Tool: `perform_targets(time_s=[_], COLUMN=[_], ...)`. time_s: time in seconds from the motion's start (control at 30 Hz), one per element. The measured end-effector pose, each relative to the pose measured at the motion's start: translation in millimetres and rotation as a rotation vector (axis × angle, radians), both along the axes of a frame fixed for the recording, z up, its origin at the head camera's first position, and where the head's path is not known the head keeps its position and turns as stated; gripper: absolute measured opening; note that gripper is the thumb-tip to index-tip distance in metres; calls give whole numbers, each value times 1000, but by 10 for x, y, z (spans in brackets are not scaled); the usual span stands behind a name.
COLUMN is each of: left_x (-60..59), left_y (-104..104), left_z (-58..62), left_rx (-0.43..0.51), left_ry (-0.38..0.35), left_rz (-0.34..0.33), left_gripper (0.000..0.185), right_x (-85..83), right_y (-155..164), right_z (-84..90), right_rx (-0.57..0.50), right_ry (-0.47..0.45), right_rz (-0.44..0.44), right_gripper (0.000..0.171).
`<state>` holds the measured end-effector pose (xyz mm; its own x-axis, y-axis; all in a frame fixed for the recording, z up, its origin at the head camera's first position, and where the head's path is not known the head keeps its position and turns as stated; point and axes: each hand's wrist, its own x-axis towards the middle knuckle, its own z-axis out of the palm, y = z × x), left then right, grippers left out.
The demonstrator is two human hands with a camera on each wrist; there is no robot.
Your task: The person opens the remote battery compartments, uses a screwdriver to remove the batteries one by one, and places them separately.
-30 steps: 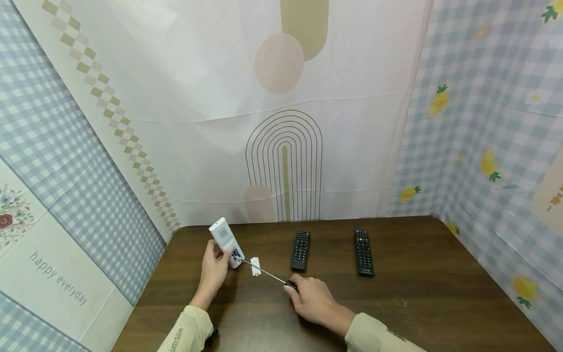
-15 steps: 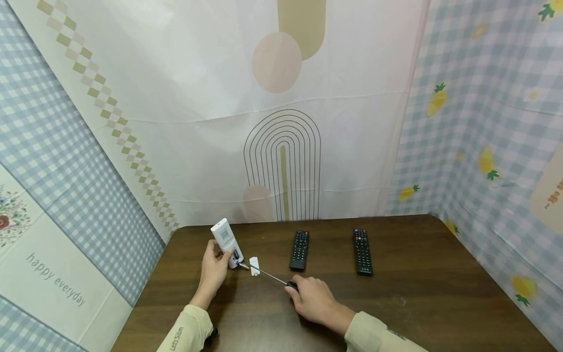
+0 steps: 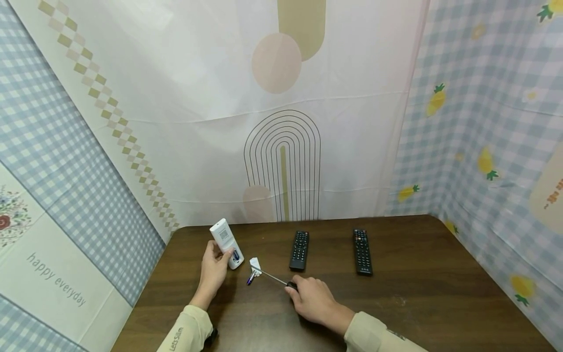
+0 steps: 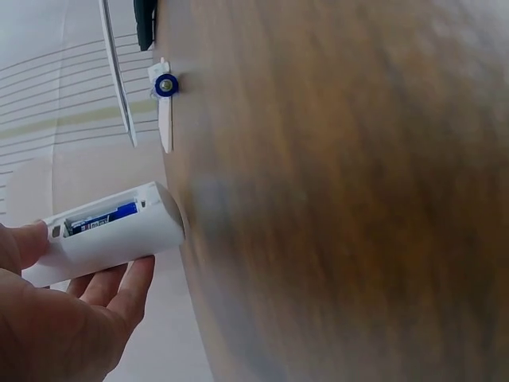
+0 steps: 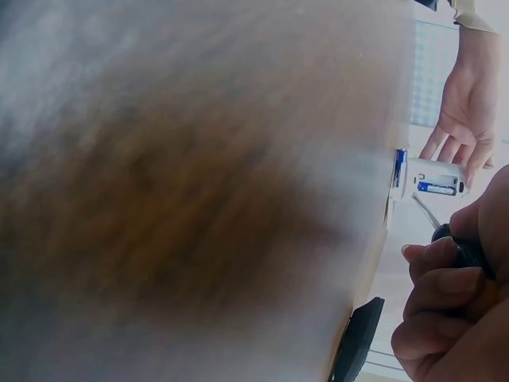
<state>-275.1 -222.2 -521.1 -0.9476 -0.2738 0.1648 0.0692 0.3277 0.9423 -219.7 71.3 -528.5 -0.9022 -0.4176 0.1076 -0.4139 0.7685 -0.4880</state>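
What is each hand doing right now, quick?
Left hand: holds the white remote, fingers curled round it.
Right hand: grips the screwdriver by its black handle.

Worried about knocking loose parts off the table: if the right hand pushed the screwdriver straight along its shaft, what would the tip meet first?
Probably the small white cover, which the screwdriver tip already meets; the loose battery lies just beside it, the white remote farther on.
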Motion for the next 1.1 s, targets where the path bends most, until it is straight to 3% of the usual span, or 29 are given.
perform_targets(time_s=[0.63,1.1], left_x=[33,44], left_y=[-12,7], left_z=[-1,28], left_rx=[33,166], left_ry=[10,4], left_rz=[-9,8], left_gripper=[31,28], right_x=[-20,35], right_y=[19,-13], right_z=[16,90], right_rx=[-4,-17], right_ry=[30,32], right_rz=[15,40], right_gripper=[35,33])
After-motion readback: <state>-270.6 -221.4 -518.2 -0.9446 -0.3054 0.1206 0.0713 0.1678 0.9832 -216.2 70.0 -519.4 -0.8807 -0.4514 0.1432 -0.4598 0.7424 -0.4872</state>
